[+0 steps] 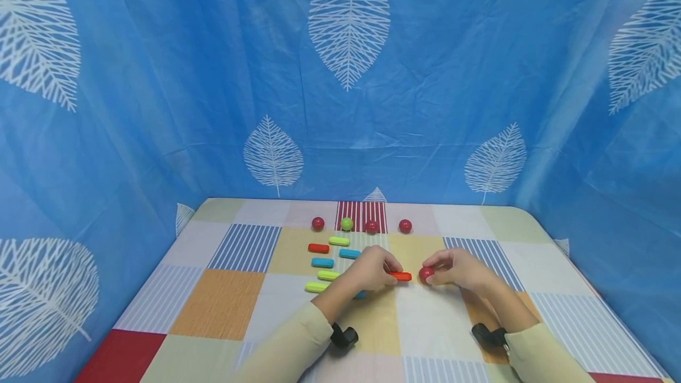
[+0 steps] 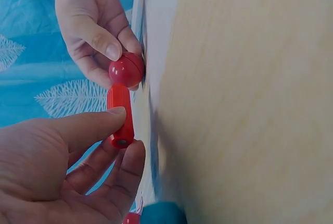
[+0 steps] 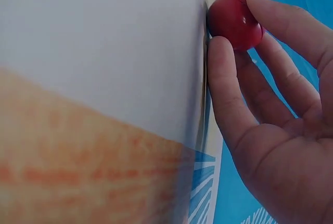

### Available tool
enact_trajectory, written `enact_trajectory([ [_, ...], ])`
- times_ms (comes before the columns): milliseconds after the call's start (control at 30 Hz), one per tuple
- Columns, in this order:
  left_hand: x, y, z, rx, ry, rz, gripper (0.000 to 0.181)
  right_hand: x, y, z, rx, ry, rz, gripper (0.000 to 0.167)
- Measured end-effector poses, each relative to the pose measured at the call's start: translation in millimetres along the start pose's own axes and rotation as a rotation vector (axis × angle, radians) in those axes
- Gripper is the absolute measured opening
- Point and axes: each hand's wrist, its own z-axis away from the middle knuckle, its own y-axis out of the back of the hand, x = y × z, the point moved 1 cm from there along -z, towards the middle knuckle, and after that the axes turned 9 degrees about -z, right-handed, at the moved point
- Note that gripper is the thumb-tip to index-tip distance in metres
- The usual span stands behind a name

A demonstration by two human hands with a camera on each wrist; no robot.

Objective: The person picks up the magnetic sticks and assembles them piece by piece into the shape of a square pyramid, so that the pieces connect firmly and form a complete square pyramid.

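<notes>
My left hand (image 1: 373,269) pinches a short red rod (image 1: 403,276) between thumb and fingers. A small grey disc shows in the rod's near end in the left wrist view. Facing it, my right hand (image 1: 461,269) holds a glossy red ball (image 1: 425,275) by thumb and fingertips, low over the tablecloth. The rod points at the ball, and a narrow gap separates them in the head view. Left of my left hand lie several loose rods, among them a red rod (image 1: 318,248) and a blue rod (image 1: 322,262). Another blue rod (image 1: 360,295) is partly hidden by the left hand.
Toward the back edge sit a green ball (image 1: 347,224) and three red balls, one of them the rightmost red ball (image 1: 405,226). A patchwork cloth (image 1: 218,303) covers the table. Blue leaf-print curtains (image 1: 425,105) enclose it at the back and sides.
</notes>
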Motion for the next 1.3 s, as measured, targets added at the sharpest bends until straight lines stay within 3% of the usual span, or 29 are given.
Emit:
enact_trajectory([
  [267, 6.8, -6.1, -4.5, -0.013, 0.003, 0.01, 0.019, 2, -1, 7.8, -0.073, 0.057, -0.064, 0.039],
  [533, 10.0, -11.1, -7.5, -0.029, -0.017, 0.017, 0.02, 1, -3, 10.6, -0.079, 0.05, -0.073, 0.038],
  [800, 7.9, -5.8, -10.1, -0.033, -0.007, 0.012, 0.02, 0, -3, 10.5, -0.072, 0.049, -0.059, 0.036],
  [933, 1.4, 5.9, -15.6, 0.014, 0.017, 0.019, 0.021, -1, -1, 9.6, -0.058, 0.054, -0.022, 0.035],
  [1133, -11.0, 27.0, -27.8, 0.134, 0.087, 0.009, 0.022, 1, 4, 8.6, -0.015, 0.009, 0.002, 0.035],
  [1300, -18.8, 34.6, -38.1, 0.225, 0.134, 0.011, 0.026, 3, 8, 6.0, -0.005, 0.0, -0.007, 0.037],
])
